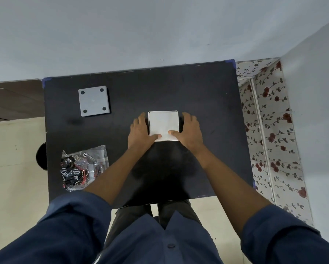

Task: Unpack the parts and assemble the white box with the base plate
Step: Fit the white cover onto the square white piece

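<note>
A square white box (163, 123) lies flat in the middle of the black table (207, 103). My left hand (140, 133) clasps its left side, thumb resting on the near top edge. On the opposite side my right hand (188, 131) grips the box the same way, thumb on top and fingers down the right wall. A grey square base plate (94, 101) with a hole in each corner rests at the far left of the table, apart from the box. A clear plastic bag (83, 167) of small parts, with black, red and yellow pieces inside, sits at the near left.
The table stands against a pale wall (159, 31). A flowered cloth (270, 130) hangs along the table's right side. Beige floor (13, 168) shows on the left, where a dark round object (41, 156) pokes out from under the table edge.
</note>
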